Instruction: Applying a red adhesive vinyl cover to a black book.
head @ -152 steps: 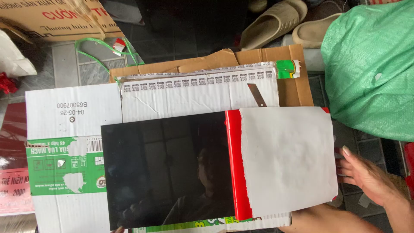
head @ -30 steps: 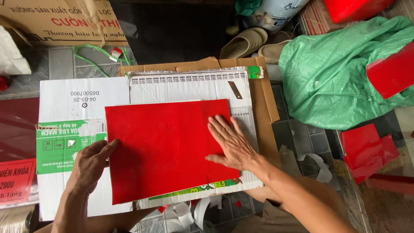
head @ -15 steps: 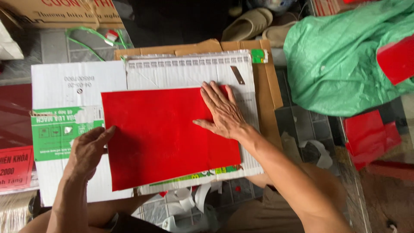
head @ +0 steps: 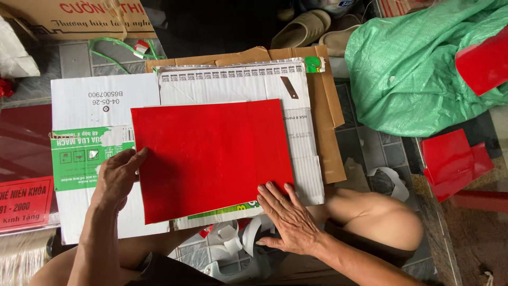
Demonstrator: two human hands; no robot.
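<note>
A glossy red sheet lies flat on flattened white cardboard over a brown cardboard piece. My left hand rests at the sheet's left edge, fingertips touching it. My right hand lies at the sheet's lower right corner, fingers spread and touching the edge. Neither hand grips anything.
A green woven sack with a red piece on it sits at the right. Smaller red sheets lie by the right edge. Sandals and a brown box are at the back. White paper strips lie near my knees.
The black panel with white backing from the earliest frame is gone under the red sheet. My right hand slid from the sheet's upper right down to its lower right corner; the left stayed.
</note>
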